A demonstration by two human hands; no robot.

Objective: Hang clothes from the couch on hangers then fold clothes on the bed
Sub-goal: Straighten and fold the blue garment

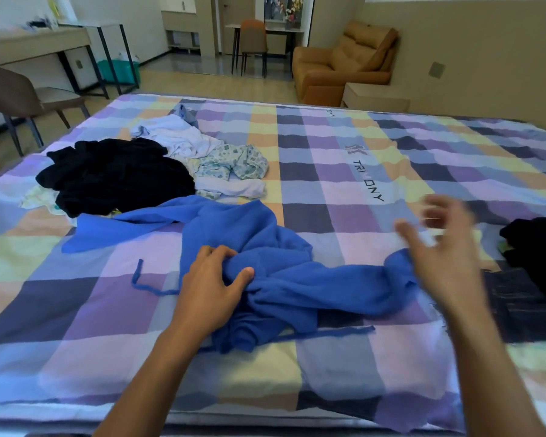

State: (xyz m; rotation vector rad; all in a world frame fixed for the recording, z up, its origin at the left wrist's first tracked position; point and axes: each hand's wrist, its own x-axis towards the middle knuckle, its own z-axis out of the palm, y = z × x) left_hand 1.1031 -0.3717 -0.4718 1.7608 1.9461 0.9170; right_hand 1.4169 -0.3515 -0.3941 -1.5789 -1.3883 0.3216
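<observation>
A crumpled blue garment (pixel 284 272) with loose ties lies spread across the near middle of the bed (pixel 344 159). My left hand (pixel 213 285) grips a bunched fold of it, fingers curled into the cloth. My right hand (pixel 438 241) hovers above the garment's right end, blurred, fingers spread and holding nothing. A black garment (pixel 114 175) lies heaped at the left with a white one (pixel 177 137) and a floral-print one (pixel 234 162) behind and beside it.
Dark clothing (pixel 533 247) and a dark folded piece (pixel 517 304) lie at the bed's right edge. An orange couch (pixel 344 64) stands beyond the bed, a low bedside table (pixel 375 96) next to it. A chair (pixel 13 96) and desk (pixel 35 45) stand at the left.
</observation>
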